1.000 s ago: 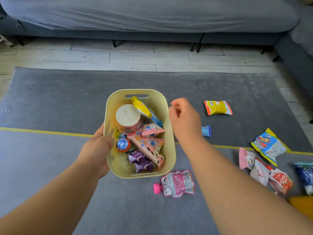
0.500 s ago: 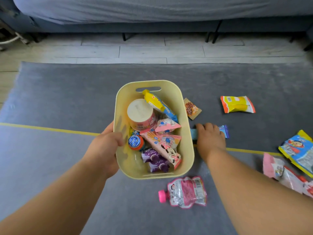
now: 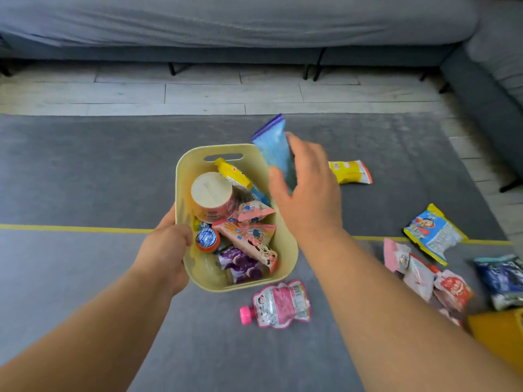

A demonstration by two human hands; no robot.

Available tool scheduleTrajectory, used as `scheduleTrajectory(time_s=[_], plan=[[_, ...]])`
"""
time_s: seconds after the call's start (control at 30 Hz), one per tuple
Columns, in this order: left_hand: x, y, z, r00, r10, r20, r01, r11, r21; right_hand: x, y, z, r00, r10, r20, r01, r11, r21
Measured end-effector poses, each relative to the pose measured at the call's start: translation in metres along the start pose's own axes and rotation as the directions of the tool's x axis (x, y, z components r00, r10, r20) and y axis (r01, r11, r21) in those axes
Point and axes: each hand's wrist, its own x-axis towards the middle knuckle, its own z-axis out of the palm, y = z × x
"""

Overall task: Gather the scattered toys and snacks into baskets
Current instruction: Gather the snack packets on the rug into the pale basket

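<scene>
A grey rug (image 3: 85,179) crossed by a yellow tape line covers the floor. Nearest, at 6 o'clock of the basket (image 3: 243,284), a pink pouch (image 3: 278,304) lies just beside its wall. The left hand (image 3: 164,250) grips the basket's rim at 9 o'clock, fingers curled over the edge. This one-sided hold on an already crowded basket could let it tip toward 3 o'clock and spill.

The right hand (image 3: 308,190) pinches the lower end of a blue packet (image 3: 273,148), which stands tilted above the rim at about 1 o'clock, partly outside it. Let go from there, it would likely strike the rim or the white cup (image 3: 210,193) and bounce onto the rug.

Farther out, a yellow packet (image 3: 349,171) waits at 2 o'clock, more packets (image 3: 433,233) at 3 to 4 o'clock. A grey sofa (image 3: 226,21) closes the back.
</scene>
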Motion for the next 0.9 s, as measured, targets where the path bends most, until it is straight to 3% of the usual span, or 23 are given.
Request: scheduleTrajectory(time_s=[0.1, 0.2, 0.3, 0.4, 0.47, 0.57, 0.63, 0.77, 0.9], plan=[[-0.009, 0.001, 0.001, 0.999, 0.026, 0.024, -0.025, 0.999, -0.039, -0.026, -0.035, 0.014, 0.974, -0.086, 0.208, 0.098, 0.994, -0.048], [-0.013, -0.002, -0.004, 0.998, 0.036, 0.048, -0.033, 0.998, -0.054, -0.054, -0.036, 0.036, 0.854, -0.003, 0.521, 0.150, 0.959, -0.241], [-0.014, -0.005, -0.012, 0.999, 0.021, 0.033, -0.021, 0.999, -0.029, -0.073, -0.027, 0.052, 0.745, 0.115, 0.657, 0.148, 0.932, -0.331], [-0.013, -0.007, -0.019, 1.000, 0.007, 0.026, -0.006, 1.000, -0.027, -0.076, -0.026, 0.054, 0.747, 0.127, 0.652, 0.110, 0.944, -0.310], [-0.013, -0.008, -0.025, 1.000, 0.000, -0.002, 0.000, 1.000, -0.031, -0.070, -0.029, 0.044, 0.798, 0.107, 0.593, 0.073, 0.959, -0.272], [-0.012, -0.005, -0.032, 1.000, -0.001, -0.030, 0.000, 0.999, -0.038, -0.057, -0.028, 0.017, 0.936, 0.111, 0.333, -0.102, 0.994, -0.043], [-0.012, -0.004, -0.036, 0.999, 0.003, -0.044, -0.004, 1.000, -0.024, -0.054, -0.022, 0.004, 0.970, 0.141, 0.198, -0.155, 0.986, 0.056], [-0.009, -0.003, -0.045, 0.999, 0.010, -0.052, -0.009, 0.999, 0.033, -0.077, 0.002, 0.000, 0.919, 0.331, 0.213, -0.344, 0.938, 0.027], [-0.006, -0.001, -0.056, 0.998, -0.002, -0.070, 0.007, 0.997, 0.075, -0.131, 0.025, 0.003, 0.802, 0.384, 0.457, -0.353, 0.923, -0.155]])
